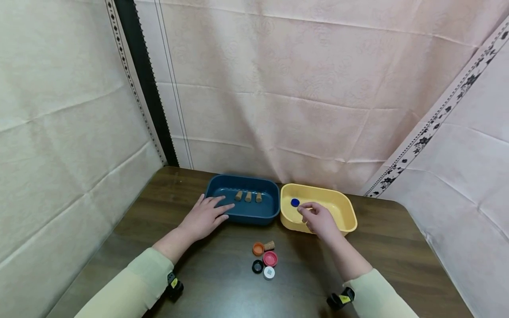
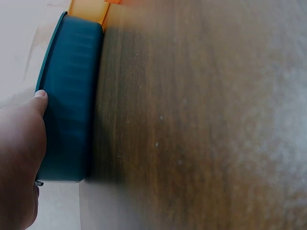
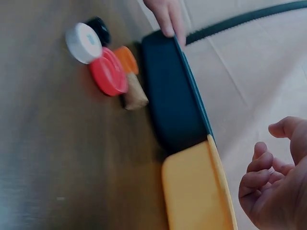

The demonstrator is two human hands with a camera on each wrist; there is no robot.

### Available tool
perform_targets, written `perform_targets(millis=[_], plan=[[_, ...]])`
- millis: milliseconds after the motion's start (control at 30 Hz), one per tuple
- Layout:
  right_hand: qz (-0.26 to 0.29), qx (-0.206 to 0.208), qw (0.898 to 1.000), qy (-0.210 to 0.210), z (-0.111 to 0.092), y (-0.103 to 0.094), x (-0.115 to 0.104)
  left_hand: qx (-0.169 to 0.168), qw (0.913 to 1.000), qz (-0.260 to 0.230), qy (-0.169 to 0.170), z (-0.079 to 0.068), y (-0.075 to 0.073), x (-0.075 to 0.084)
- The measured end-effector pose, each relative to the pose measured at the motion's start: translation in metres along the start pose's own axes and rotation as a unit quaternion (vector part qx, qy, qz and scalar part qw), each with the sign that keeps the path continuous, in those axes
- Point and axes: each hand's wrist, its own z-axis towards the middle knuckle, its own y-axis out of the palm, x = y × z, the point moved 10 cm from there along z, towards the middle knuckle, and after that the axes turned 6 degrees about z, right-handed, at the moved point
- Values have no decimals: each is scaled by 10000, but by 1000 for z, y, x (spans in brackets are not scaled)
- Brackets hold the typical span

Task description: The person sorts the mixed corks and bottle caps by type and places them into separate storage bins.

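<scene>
Right hand (image 1: 319, 219): fingers loosely bent, empty, above yellow tray (image 1: 347, 214); blue cap (image 1: 295, 202) just off its fingertips. Left hand (image 1: 203, 218): fingers spread on blue tray (image 1: 254, 213). Loose cork (image 1: 270, 246): on table (image 1: 222, 282), roughly crosswise, between hands, nearer the right.

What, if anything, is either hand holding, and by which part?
Nothing is held: the left hand rests on the blue bin's rim, and the right hand is empty over the yellow bin.

Brown wood-grain table (image 1: 222, 274): dark-blue rectangular tub (image 1: 254, 219) beside yellow rectangular tub (image 1: 293, 225); in front, round orange cap (image 1: 258, 249), pink cap (image 1: 270, 259), black cap (image 1: 257, 266), white cap (image 1: 269, 273), tan cork (image 1: 270, 245).
</scene>
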Motion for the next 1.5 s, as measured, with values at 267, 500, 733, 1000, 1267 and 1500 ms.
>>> perform_targets(millis=[267, 500, 733, 1000, 1267, 1500], plan=[[-438, -348, 9984, -19, -39, 14, 16, 48, 10000, -38, 26, -1, -1, 1], [-992, -720, 9924, -75, -60, 25, 37, 70, 10000, -56, 44, -2, -4, 2], [-1149, -999, 9882, -164, -74, 35, 42, 97, 9999, -90, 65, -3, -6, 3], [-1355, -1449, 9797, -287, -83, 51, 37, 39, 9999, -79, 60, -1, -5, 3], [-1734, -2002, 9616, -718, -90, 78, 33, 80, 9999, -82, 72, -1, -7, 2], [-2795, -2316, 9220, -1347, -95, 97, 30, 63, 9999, -54, 65, -1, -6, 2]])
